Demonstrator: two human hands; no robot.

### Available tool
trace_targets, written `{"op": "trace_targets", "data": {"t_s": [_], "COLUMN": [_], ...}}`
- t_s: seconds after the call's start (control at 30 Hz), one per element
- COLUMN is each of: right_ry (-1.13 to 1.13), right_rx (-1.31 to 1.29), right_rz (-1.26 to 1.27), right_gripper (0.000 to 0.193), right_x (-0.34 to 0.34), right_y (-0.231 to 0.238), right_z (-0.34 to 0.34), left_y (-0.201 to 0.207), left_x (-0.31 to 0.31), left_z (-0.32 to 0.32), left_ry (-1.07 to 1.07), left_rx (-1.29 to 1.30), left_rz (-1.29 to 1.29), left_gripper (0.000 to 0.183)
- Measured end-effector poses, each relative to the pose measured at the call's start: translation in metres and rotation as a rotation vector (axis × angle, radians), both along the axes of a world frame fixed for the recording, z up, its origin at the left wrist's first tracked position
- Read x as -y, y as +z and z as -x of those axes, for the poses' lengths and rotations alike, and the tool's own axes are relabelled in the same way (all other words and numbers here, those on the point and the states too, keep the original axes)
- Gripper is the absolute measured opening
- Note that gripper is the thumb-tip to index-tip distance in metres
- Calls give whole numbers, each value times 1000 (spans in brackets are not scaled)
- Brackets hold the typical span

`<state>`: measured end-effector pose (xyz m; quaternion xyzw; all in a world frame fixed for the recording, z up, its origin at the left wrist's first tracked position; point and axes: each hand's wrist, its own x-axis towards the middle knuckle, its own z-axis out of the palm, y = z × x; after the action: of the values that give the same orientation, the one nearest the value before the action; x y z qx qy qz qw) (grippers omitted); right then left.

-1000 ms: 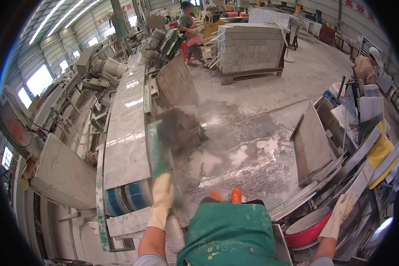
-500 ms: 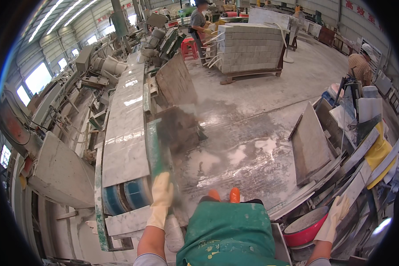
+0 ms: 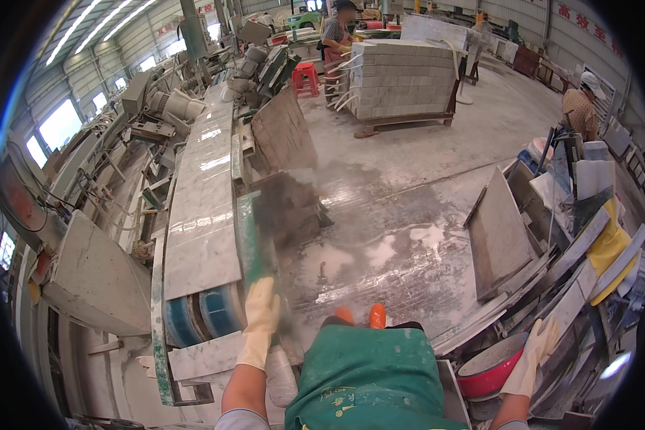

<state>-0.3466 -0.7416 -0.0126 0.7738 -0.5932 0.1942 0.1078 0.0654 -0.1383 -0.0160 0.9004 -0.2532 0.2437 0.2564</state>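
Head view looks straight down your green apron [image 3: 369,380] to the orange toes of your boots [image 3: 360,314] on a wet, grey concrete floor [image 3: 408,215] streaked with pale stone slurry.

Your left hand [image 3: 260,315], in a cream rubber glove, is closed around the near edge of a thin stone slab [image 3: 279,215] that stands on edge just beside the conveyor. You see the slab's face as dark, wet and rough, with a greenish cast along its left edge; it rises from your glove toward the middle of the picture and leans a little to the right.

Your right hand [image 3: 536,351], gloved the same way, hangs low at your side with the fingers loosely curled, grasping nothing that shows. It sits just above a round red basin [image 3: 489,369] with grey sludge inside.

Left of the slab, a long polished marble strip [image 3: 204,208], white with grey veining and glossy with water, lies flat on the roller bed; blue rollers [image 3: 208,312] show beneath its near end. Another brown, matte slab [image 3: 285,132] leans upright farther along.

To your right, flat grey slabs [image 3: 502,236] lean stacked against a rack, their cut edges pale. Far off, a pallet of squared grey blocks [image 3: 401,79] stands in tidy layers, with a person [image 3: 335,32] beside it and another person [image 3: 579,111] at the right.
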Motion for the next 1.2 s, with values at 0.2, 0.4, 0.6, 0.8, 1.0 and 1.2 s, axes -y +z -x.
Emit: {"op": "trace_targets", "data": {"t_s": [0.2,0.4,0.6,0.8,1.0,1.2], "right_ry": [54,68,86,81,133,37], "right_rx": [40,36,31,-5,8,-66], "right_rz": [26,2,8,-17,-158,-228], "right_gripper": [54,54,53,54,60,62], "right_x": [-7,-21,-31,-34,-18,24], "right_y": [-5,2,4,1,9,27], "right_z": [1,-4,-4,-2,11,12], "left_y": [0,0,1,-1,1,0], "left_x": [0,-1,0,0,0,1], "left_z": [-1,1,1,0,1,0], "left_ry": [-6,4,-6,-10,7,-1], "left_rx": [14,-42,-1,43,26,35], "left_rz": [-1,6,9,15,12,22], "left_gripper": [43,43,43,42,42,42]}}
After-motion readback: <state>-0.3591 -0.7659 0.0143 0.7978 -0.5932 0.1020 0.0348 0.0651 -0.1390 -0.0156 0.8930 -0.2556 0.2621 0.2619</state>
